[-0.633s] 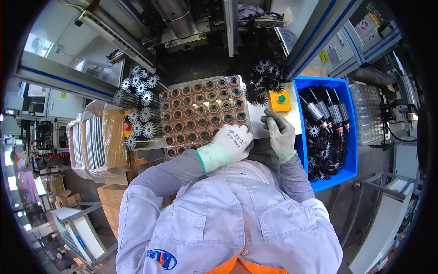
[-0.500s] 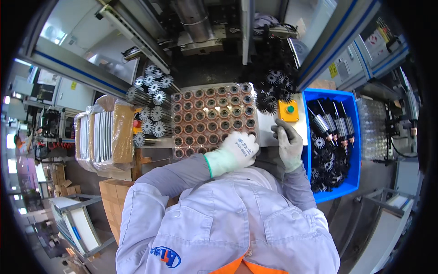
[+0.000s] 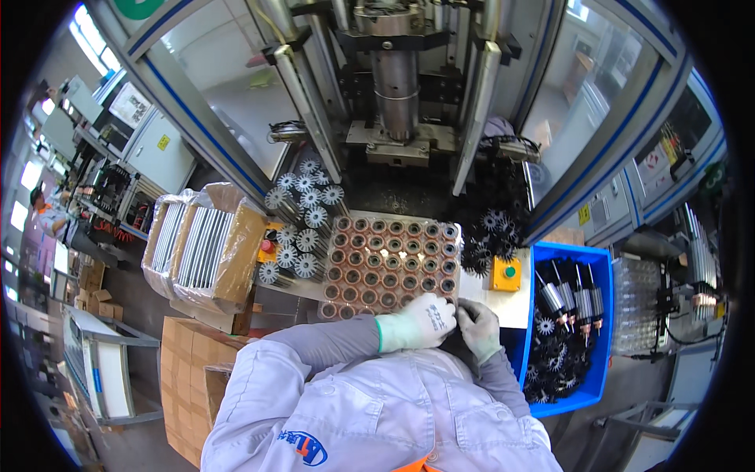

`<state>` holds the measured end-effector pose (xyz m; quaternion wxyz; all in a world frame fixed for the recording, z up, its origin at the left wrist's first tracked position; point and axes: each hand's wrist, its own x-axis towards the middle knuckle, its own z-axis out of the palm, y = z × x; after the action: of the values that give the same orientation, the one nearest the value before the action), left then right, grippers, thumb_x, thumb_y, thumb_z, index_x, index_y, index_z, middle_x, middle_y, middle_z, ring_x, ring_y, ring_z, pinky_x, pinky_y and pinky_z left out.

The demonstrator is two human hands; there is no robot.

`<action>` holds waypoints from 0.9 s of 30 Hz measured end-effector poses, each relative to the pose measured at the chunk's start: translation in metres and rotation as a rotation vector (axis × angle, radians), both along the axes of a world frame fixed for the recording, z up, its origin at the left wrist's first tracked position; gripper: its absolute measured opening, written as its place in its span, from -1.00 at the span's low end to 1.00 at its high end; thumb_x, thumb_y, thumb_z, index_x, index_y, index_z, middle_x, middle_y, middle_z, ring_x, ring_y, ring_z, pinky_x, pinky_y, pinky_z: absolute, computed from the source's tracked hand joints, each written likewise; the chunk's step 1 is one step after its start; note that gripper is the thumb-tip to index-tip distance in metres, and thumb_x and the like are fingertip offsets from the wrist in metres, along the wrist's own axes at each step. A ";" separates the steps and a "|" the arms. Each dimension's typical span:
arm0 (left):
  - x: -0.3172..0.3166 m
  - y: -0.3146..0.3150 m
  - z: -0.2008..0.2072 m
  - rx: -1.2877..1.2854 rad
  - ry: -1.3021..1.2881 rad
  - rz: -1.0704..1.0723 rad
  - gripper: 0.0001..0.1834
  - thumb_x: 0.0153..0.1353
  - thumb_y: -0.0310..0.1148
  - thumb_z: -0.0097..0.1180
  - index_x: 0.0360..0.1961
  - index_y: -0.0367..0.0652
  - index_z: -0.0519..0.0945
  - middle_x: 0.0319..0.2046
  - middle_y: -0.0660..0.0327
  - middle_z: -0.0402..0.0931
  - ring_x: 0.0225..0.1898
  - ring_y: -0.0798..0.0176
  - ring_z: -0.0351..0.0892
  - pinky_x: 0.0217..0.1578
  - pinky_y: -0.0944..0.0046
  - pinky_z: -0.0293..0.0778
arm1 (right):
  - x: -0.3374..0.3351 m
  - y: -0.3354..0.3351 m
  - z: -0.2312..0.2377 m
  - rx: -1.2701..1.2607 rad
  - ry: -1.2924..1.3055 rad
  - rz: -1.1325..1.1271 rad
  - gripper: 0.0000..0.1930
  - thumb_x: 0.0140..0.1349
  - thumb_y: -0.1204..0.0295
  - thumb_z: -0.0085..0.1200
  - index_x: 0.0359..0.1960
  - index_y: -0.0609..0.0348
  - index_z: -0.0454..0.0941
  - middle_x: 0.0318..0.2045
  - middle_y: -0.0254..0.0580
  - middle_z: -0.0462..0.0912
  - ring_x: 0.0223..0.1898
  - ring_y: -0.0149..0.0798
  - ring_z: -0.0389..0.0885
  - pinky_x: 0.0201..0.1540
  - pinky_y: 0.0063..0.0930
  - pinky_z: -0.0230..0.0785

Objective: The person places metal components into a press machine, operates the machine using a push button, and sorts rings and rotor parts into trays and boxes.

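My left hand point(image 3: 431, 321), in a white glove with a green cuff, lies over the near right corner of a clear plastic tray point(image 3: 327, 275) filled with rows of round copper-coloured rings. Its fingers are curled under and closed; what they hold, if anything, is hidden. Close beside it, just right of the tray, my right hand point(image 3: 479, 330) wears a white glove with dark-stained fingertips. Those fingers are bent together towards the left hand, and anything between them is too small to make out.
Behind the tray stands a press with a steel ram point(image 3: 395, 94). Finned silver shafts point(image 3: 307, 240) stand left, black finned parts point(image 3: 491, 228) right. A yellow box with a green button point(image 3: 505, 274) sits before a blue bin point(image 3: 605, 330) of rotors. A carton of metal rods point(image 3: 208, 248) stands at left.
My right hand has moved left, away from below the button box, and its fingers have come together beside my left hand. The view has tilted up, showing more of the press.
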<state>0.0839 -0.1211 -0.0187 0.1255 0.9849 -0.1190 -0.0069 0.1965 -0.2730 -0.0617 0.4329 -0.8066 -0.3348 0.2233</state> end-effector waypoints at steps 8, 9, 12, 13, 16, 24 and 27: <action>0.007 -0.008 -0.020 -0.114 -0.096 -0.007 -0.85 -0.10 -0.25 0.15 -0.57 -0.08 0.61 -0.49 0.16 0.57 -0.42 0.05 0.62 -0.36 0.06 0.49 | 0.008 -0.002 0.000 0.053 0.145 0.054 -0.77 0.23 0.52 0.11 -0.14 0.44 0.63 -0.25 0.03 0.72 -0.19 -0.20 0.69 -0.03 -0.39 0.50; 0.006 -0.006 -0.026 -0.100 -0.173 -0.037 -0.85 -0.11 -0.24 0.16 -0.60 -0.06 0.60 -0.51 0.17 0.55 -0.42 0.06 0.60 -0.37 0.06 0.48 | 0.008 0.001 0.006 0.055 0.136 0.066 -0.78 0.24 0.55 0.09 -0.15 0.46 0.62 -0.26 0.02 0.71 -0.20 -0.22 0.68 -0.05 -0.40 0.50; 0.004 -0.015 -0.015 -0.245 -0.157 0.213 -0.85 -0.18 -0.21 0.20 -0.66 -0.01 0.57 -0.52 0.18 0.52 -0.41 0.07 0.59 -0.39 0.05 0.46 | 0.015 -0.013 -0.006 0.110 0.230 0.029 -0.78 0.29 0.55 0.06 -0.11 0.46 0.59 -0.24 -0.05 0.70 -0.23 -0.28 0.65 -0.08 -0.45 0.49; 0.000 -0.007 -0.007 -0.467 -0.208 0.343 -0.83 -0.15 -0.24 0.25 -0.62 -0.08 0.58 -0.52 0.15 0.53 -0.41 0.05 0.59 -0.37 0.07 0.49 | 0.017 -0.008 -0.010 0.131 0.104 -0.010 -0.75 0.33 0.54 0.04 -0.02 0.45 0.56 -0.20 -0.10 0.69 -0.22 -0.32 0.64 -0.09 -0.48 0.49; -0.010 0.018 0.022 -1.064 -0.004 0.715 -0.69 -0.02 -0.18 0.33 -0.44 -0.24 0.63 -0.41 0.07 0.64 -0.34 0.09 0.64 -0.28 0.18 0.52 | 0.014 0.000 0.012 0.202 0.343 -0.072 -0.66 0.41 0.45 -0.01 0.12 0.42 0.49 -0.22 -0.18 0.67 -0.27 -0.44 0.63 -0.31 -0.64 0.44; -0.029 0.064 0.033 -0.807 -0.245 0.675 -0.63 0.11 -0.09 0.32 -0.25 -0.20 0.68 -0.29 0.04 0.55 -0.19 0.00 0.57 -0.13 0.12 0.48 | 0.006 0.077 0.047 0.114 0.098 0.158 -0.67 0.31 0.37 0.06 -0.07 0.43 0.61 -0.32 0.06 0.72 -0.25 -0.04 0.70 -0.14 -0.24 0.50; -0.045 0.091 0.001 -0.991 -0.264 0.875 -0.64 0.20 -0.13 0.29 -0.22 -0.26 0.68 -0.34 0.22 0.60 -0.33 0.32 0.60 -0.23 0.29 0.49 | -0.001 0.128 0.076 0.054 -0.123 0.369 -0.70 0.28 0.31 0.06 -0.13 0.29 0.65 -0.25 0.13 0.70 -0.18 0.03 0.71 -0.07 -0.22 0.51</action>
<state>0.0392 -0.0302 -0.0174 0.5383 0.7609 0.2876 0.2202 0.1952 -0.1455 0.0138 0.3848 -0.7318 -0.5088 0.2399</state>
